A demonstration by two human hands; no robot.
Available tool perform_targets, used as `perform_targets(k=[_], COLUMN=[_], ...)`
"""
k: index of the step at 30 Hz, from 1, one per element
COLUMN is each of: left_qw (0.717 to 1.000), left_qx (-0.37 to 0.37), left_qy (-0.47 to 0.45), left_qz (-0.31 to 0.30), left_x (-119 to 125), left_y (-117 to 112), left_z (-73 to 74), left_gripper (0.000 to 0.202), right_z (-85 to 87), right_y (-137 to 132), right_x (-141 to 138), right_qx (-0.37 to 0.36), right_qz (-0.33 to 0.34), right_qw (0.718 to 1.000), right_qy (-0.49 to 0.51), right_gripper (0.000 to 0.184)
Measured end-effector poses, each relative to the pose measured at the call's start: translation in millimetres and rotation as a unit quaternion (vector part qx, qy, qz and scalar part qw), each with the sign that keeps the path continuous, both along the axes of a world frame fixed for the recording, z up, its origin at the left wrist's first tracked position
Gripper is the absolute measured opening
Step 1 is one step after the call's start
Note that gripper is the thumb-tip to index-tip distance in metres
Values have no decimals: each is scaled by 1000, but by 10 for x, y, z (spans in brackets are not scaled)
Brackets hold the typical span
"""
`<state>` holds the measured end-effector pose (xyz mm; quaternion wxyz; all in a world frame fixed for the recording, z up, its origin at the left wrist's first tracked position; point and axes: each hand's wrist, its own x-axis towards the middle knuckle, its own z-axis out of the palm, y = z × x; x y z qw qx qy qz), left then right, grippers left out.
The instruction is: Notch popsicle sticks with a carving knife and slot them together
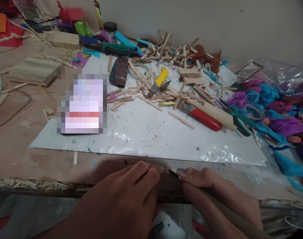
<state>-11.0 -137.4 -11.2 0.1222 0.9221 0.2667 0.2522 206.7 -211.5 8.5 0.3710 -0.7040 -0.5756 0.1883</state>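
At the table's front edge, my left hand (131,189) is closed, fingers bent and pressed together around a small light wooden stick (163,170), mostly hidden by the fingers. My right hand (216,189) grips a blade tool (223,205) with a long brownish handle; its short dark tip points left, at the stick. Beyond my hands lies a white sheet (141,139). On it are loose craft sticks (181,119), a yellow utility knife (158,82) and a red-handled tool (205,119).
A phone-like device (84,104), blurred, lies on the left. Wood blocks (33,70) are behind it. Stick crosses (171,49) pile up at the back, near green-and-black pliers (116,49). Coloured paper flowers (263,91) crowd the right side. Wood shavings (37,184) line the front edge.
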Motion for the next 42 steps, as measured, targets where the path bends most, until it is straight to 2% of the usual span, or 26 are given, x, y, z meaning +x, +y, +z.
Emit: perform_targets(k=[2,5,8,10,13,15,17,20,23,26,28,33,42], left_qw=[1000,999,998,994,984,984,986,991,996,998,998,997,997], left_qx=[-17,-29,-62,-106,-171,-178,-164,-131,-89,-62,-64,-67,-69], left_qy=[10,11,17,6,-20,-5,11,-6,-14,15,21,11,27], left_qz=[-13,-33,-27,-35,-36,-24,-20,-14,-13,-14,-12,-21,-17], left_x=[-17,-27,-10,3,8,2,-8,-24,-37,-47,-50,-44,-13], left_y=[37,94,141,168,197,199,188,158,131,119,121,136,137], left_z=[-18,-1,49,72,79,78,80,78,59,42,47,65,46], left_gripper=[29,33,31,30,32,32,30,29,28,27,28,29,34], right_z=[90,170,166,141,118,124,140,167,193,230,259,305,278], right_y=[59,104,89,64,46,58,83,119,153,226,306,493,395], right_x=[-47,-69,-62,-66,-74,-62,-35,13,39,40,52,171,267], right_qx=[16,27,28,37,35,18,3,-19,-26,-33,-56,-117,-137], right_qz=[-61,-81,-59,-83,-142,-145,-121,-90,-84,-60,-17,148,222], right_qw=[996,989,988,983,970,970,972,975,987,994,995,981,965], right_qy=[65,123,138,161,194,197,199,201,134,85,83,52,-22], right_gripper=[8,6,17,19,11,12,16,11,1,4,8,12,10])
